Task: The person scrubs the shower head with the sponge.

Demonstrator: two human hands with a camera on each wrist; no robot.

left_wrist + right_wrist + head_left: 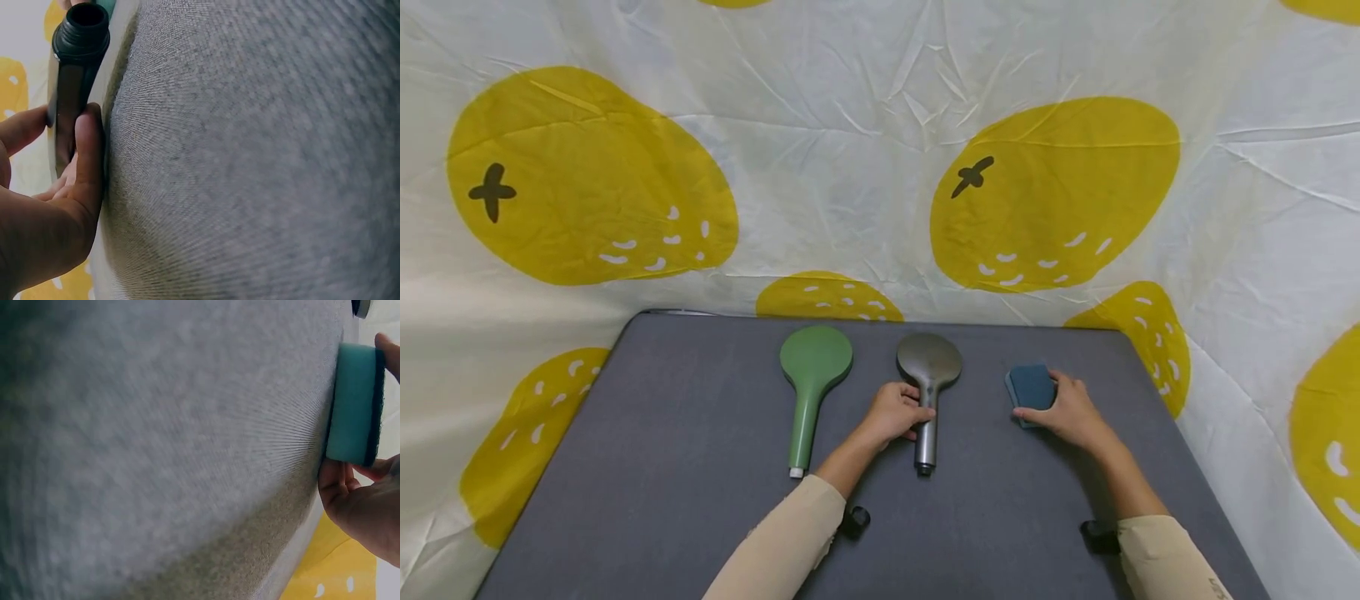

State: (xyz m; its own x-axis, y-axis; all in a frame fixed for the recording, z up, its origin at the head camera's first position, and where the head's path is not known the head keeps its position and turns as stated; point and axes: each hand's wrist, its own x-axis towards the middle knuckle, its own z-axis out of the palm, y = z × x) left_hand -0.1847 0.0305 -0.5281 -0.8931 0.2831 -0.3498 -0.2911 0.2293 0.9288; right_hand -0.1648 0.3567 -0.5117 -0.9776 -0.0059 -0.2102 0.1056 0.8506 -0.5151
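Observation:
A grey shower head (928, 360) lies face down near the middle of the table, its threaded end (86, 28) toward the person. My left hand (895, 414) grips its handle, thumb over the top and fingers at the far side and underneath. At the right, my right hand (1072, 410) holds a blue sponge (1032, 387) by its edges, thumb on the near side. In the right wrist view the sponge (353, 403) shows a thick teal foam body with a dark scouring layer, close against the cloth. A green shower head (815, 360) lies to the left, untouched.
Dark grey cloth covers the table (685, 467). Behind it and along both sides hangs a white curtain (835, 167) printed with yellow fruit. Black wrist straps (854, 522) show beside the beige sleeves (782, 542).

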